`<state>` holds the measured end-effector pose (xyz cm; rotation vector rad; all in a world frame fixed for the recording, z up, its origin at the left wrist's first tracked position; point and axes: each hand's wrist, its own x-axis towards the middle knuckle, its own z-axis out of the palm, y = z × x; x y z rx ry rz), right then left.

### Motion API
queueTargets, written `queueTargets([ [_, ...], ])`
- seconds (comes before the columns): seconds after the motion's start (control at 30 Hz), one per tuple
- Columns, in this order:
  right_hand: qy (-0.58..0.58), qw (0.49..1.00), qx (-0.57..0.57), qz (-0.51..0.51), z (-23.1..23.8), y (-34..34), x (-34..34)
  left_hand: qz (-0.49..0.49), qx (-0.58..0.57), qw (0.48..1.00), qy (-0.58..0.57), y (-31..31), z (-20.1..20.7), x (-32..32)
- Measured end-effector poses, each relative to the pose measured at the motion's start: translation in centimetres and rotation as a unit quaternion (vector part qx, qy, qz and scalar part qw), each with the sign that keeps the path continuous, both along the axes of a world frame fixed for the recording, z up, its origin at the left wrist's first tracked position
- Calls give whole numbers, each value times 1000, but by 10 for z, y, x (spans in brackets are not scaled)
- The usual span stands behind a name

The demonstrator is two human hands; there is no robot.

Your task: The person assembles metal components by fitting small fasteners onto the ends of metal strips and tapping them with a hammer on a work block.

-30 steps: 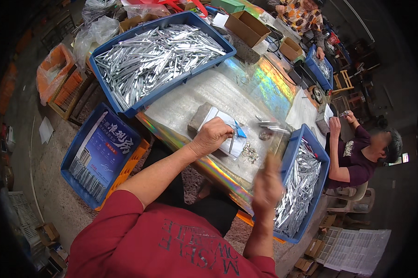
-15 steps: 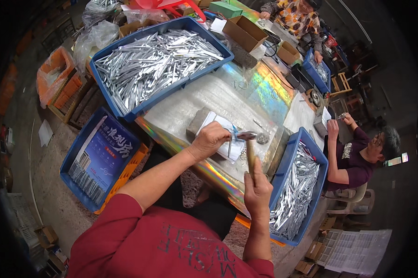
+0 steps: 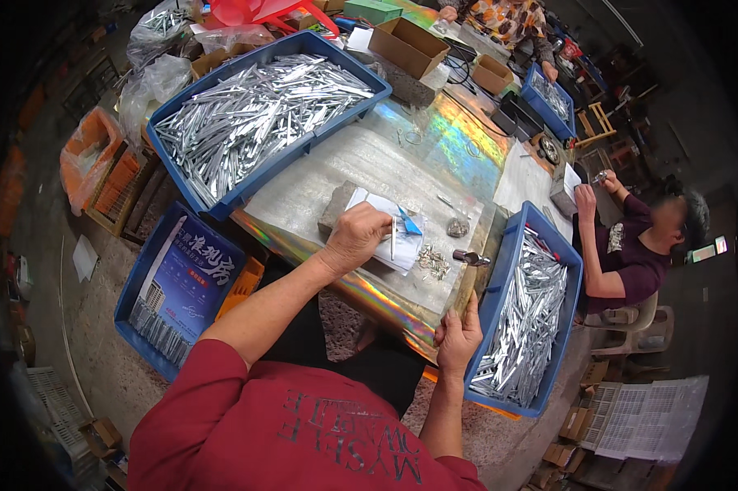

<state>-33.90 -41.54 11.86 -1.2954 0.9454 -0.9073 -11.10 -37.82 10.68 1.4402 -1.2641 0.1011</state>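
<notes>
Pinched in my left hand [image 3: 357, 237] is a slim silvery metal strip [image 3: 393, 239], upright over white paper [image 3: 377, 204] on a grey block [image 3: 335, 214]. A blue pointed piece [image 3: 409, 221] lies beside the strip. My right hand [image 3: 457, 337] is at the table's near right edge, closed about the wooden handle of a hammer; its fingers partly hide the grip. The hammer's dark metal head [image 3: 471, 258] is low over the tabletop. Between the paper and the hammer lies a scatter of small metal pieces [image 3: 433, 263], with a round shiny clump [image 3: 457, 227] behind it.
Blue trays of metal strips stand at the far left [image 3: 222, 204] and right [image 3: 469, 378]. A blue crate with a printed sheet [image 3: 185, 274] is at lower left. An open cardboard box [image 3: 407, 47] stands at the back. Co-workers sit at the right [image 3: 639, 237] and far side [image 3: 508, 20].
My right hand and the hammer have moved right, away from the strip, and the hammer head is lower. The small metal pieces are now uncovered. My left hand still holds the strip.
</notes>
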Motion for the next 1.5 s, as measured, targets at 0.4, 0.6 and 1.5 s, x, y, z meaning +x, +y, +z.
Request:
queueTargets([
  [0.4,-124,976,162,-80,-36,-22,-8,-45,70,940,332,5,-5,5],
  [0.6,26,990,114,-77,-45,-27,-13,-102,55,881,458,14,-4,-4],
  [1.5,126,871,-470,65,-7,39,41,-168,161,972,29,63,-14,-61],
])
